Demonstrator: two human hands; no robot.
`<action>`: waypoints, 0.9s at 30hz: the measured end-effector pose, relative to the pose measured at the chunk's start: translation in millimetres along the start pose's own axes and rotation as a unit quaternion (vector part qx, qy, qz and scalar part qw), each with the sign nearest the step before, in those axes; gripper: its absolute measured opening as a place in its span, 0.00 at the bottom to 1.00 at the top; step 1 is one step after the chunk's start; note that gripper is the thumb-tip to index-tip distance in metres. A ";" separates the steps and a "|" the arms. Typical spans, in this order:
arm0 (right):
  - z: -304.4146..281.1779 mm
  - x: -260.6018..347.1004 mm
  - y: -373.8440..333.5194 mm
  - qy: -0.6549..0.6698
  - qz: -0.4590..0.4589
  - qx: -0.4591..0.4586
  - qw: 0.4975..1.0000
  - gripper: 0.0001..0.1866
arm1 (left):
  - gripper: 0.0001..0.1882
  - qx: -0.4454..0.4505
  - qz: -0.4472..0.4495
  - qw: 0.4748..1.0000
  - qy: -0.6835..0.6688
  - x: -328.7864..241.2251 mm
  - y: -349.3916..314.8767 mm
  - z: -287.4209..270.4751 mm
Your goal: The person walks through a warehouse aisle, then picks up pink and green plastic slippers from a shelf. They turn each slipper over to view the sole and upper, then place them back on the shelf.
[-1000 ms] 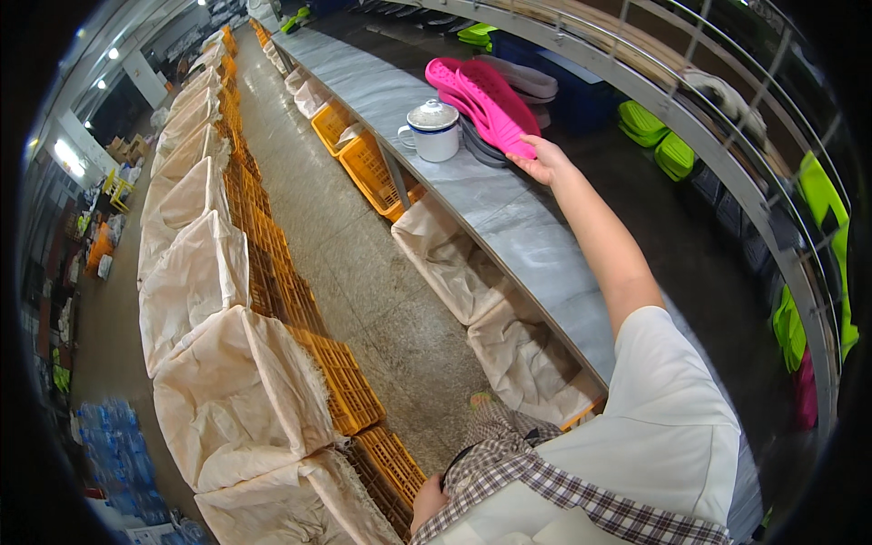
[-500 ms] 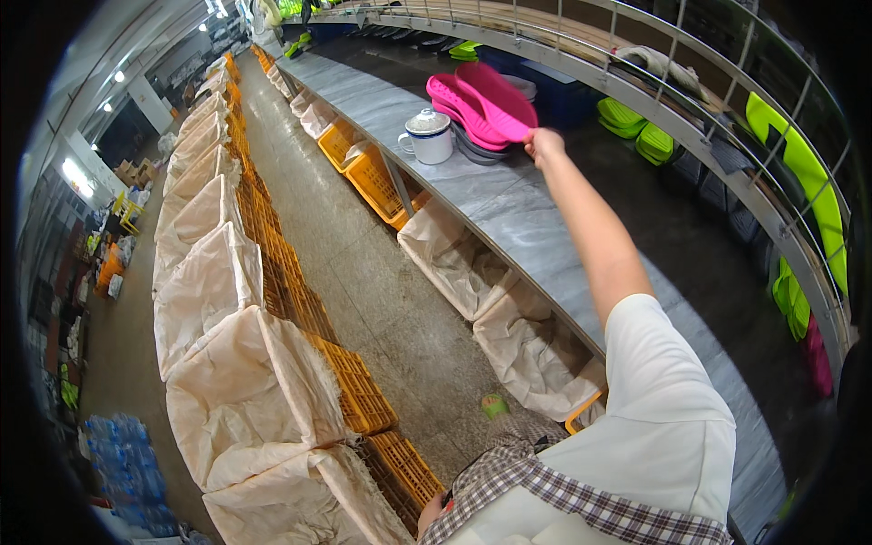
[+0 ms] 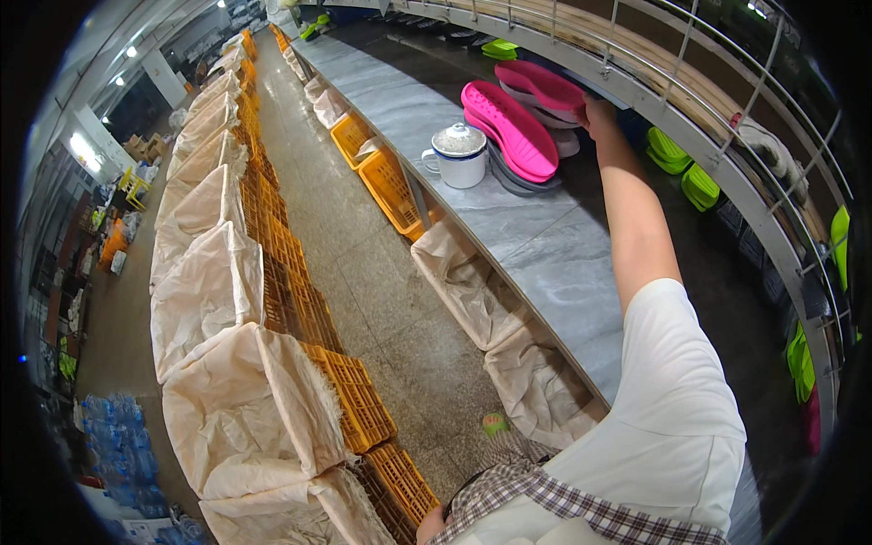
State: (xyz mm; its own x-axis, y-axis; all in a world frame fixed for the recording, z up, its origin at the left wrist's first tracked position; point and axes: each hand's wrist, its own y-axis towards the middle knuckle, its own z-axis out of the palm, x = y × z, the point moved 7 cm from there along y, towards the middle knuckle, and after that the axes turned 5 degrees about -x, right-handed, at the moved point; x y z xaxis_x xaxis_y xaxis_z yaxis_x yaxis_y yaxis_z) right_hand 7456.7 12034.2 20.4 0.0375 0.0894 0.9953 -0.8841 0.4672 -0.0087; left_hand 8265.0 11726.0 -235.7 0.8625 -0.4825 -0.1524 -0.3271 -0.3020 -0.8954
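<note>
My right hand (image 3: 595,114) reaches to the far side of the counter, its fingers closed on one end of a pink shoe sole (image 3: 542,84). That sole lies over a pile of pale grey soles (image 3: 565,140). Nearer to me, another pink sole (image 3: 509,129) rests on dark grey soles (image 3: 520,182). A white lidded enamel mug (image 3: 460,156) with a blue rim stands just left of them. Only part of my left hand (image 3: 431,525) shows at the lower edge, beside an orange crate (image 3: 406,481); its fingers are hidden.
A metal wire rack (image 3: 668,68) curves along the counter's far side, with green soles (image 3: 669,150) below it. Orange crates with cream cloth liners (image 3: 245,400) line the left of the aisle; more lined crates (image 3: 536,377) sit under the grey counter (image 3: 581,263). Bottled water packs (image 3: 113,445) stand lower left.
My right hand has carried the held pink sole away from the other pink one, rightward and back, onto the pale grey pile. The view has shifted slightly.
</note>
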 end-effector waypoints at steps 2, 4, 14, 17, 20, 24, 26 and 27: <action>-3.8 1.0 -0.8 -0.005 -0.021 -0.018 1.000 0.19 | 0.22 -0.005 0.002 1.000 0.000 -4.6 1.8 -3.5; -12.6 1.7 -10.2 -0.003 0.004 -0.037 0.999 0.22 | 0.21 -0.011 0.007 1.000 0.003 -8.4 4.0 -6.7; -112.7 -9.5 -197.1 -0.133 -0.013 0.156 0.979 0.23 | 0.18 -0.160 0.140 0.976 0.050 -0.4 -4.3 -48.4; -189.7 0.2 -292.1 -0.115 -0.046 0.180 0.976 0.18 | 0.18 -0.244 0.203 0.948 0.031 15.9 -22.4 -55.8; -289.7 11.6 -383.6 -0.143 -0.084 0.199 0.966 0.13 | 0.17 -0.304 0.263 0.915 -0.006 26.5 -43.2 -44.8; -452.3 18.6 -496.5 -0.265 -0.154 0.190 0.933 0.19 | 0.16 -0.233 0.455 0.852 -0.116 17.3 -62.9 -5.2; -534.2 18.7 -545.9 -0.294 -0.188 0.181 0.920 0.16 | 0.16 -0.250 0.501 0.828 0.036 8.9 -66.7 21.4; -581.9 14.7 -564.3 -0.288 -0.142 0.129 0.938 0.14 | 0.16 -0.261 0.523 0.804 0.109 3.6 -70.2 36.9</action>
State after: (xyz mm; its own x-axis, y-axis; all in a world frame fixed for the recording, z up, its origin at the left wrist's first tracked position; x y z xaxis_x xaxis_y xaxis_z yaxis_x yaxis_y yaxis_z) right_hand 8227.2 12283.7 -16.3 0.0968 -0.5317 0.8414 -0.9625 0.1651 0.2151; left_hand 8305.3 11775.7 -188.9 -0.0596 -0.8118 -0.5809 -0.9960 0.0868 -0.0191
